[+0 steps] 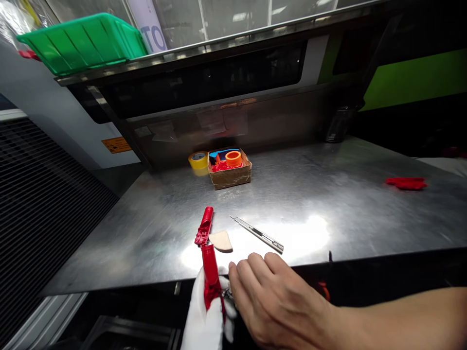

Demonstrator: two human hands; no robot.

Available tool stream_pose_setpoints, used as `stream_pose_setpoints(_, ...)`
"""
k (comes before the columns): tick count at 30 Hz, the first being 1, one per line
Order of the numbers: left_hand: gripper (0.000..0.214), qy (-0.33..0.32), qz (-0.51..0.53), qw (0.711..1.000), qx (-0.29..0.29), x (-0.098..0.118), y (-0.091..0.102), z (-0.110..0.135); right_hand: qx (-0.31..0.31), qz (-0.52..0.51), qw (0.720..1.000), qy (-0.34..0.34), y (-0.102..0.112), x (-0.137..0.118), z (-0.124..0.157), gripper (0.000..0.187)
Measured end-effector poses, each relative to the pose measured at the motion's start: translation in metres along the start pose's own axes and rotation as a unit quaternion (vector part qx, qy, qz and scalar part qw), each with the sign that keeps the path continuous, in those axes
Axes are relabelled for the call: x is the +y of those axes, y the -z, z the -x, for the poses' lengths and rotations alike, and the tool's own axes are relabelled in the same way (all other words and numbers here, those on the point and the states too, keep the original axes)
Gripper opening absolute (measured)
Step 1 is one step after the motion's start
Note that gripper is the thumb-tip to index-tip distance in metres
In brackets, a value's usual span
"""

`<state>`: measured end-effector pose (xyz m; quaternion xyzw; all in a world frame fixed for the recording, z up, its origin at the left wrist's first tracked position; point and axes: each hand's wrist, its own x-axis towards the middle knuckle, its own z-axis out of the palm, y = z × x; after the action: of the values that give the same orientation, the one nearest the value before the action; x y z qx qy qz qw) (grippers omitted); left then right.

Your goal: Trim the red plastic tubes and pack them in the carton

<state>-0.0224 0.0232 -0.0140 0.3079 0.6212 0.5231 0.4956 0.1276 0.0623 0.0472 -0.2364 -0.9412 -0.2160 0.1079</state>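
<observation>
My left hand [204,311], in a white glove, grips a red plastic part [210,267] with a rounded tubular upper end, held at the table's front edge. Bare and curled, my right hand [260,296] is right beside that part, its fingertips mostly hidden. A small shiny bit shows between the two hands, too little to name. Just beyond lies a similar red plastic part [205,226] on the table. A beige wedge-shaped pad [221,241] rests next to it, and a slim metal utility knife [259,234] lies to the right.
On the metal table [153,243] a small cardboard box [233,181] holds red pieces and an orange ring. Yellow tape [198,160] stands beside it. A red cloth-like item [406,183] lies far right. A green bin [85,43] sits on the shelf above.
</observation>
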Motion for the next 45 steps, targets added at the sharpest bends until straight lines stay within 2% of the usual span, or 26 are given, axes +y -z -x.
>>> stream_pose_setpoints(6,0.045,0.010,-0.014,1.000,0.000,-0.004,0.002,-0.001,-0.027,0.021,0.999,-0.007,-0.002,-0.003,0.000,0.017)
stream_pose_setpoints(13,0.044,0.011,-0.013,0.999,-0.031,-0.004,0.004,-0.003,-0.020,-0.024,0.999,0.032,-0.004,0.010,0.002,0.010)
stream_pose_setpoints(21,0.044,-0.010,-0.036,0.998,-0.053,0.003,0.008,-0.002,-0.026,-0.058,0.993,0.101,-0.001,0.015,0.002,0.011)
stream_pose_setpoints(24,0.043,-0.022,-0.046,0.996,-0.077,0.002,0.011,-0.009,-0.023,-0.065,0.994,0.079,-0.001,0.014,0.001,0.010)
stream_pose_setpoints(28,0.037,-0.035,-0.054,0.995,-0.080,-0.007,0.015,-0.018,-0.010,-0.048,0.998,0.030,-0.002,0.012,-0.001,0.010)
stream_pose_setpoints(32,0.048,-0.019,-0.047,0.992,-0.119,-0.015,0.021,-0.020,-0.032,-0.084,0.996,0.013,-0.001,0.013,-0.002,0.008)
stream_pose_setpoints(34,0.051,-0.020,-0.040,0.994,-0.101,-0.016,0.021,-0.017,-0.037,-0.095,0.995,0.009,-0.001,0.012,-0.003,0.009)
stream_pose_setpoints(40,0.054,-0.023,-0.043,0.998,-0.034,-0.005,0.014,-0.004,-0.036,-0.038,0.999,0.009,-0.002,0.009,-0.002,0.008)
stream_pose_setpoints(45,0.048,-0.006,-0.040,0.998,-0.049,-0.003,0.012,-0.007,-0.050,-0.069,0.995,0.056,-0.005,0.010,-0.001,0.007)
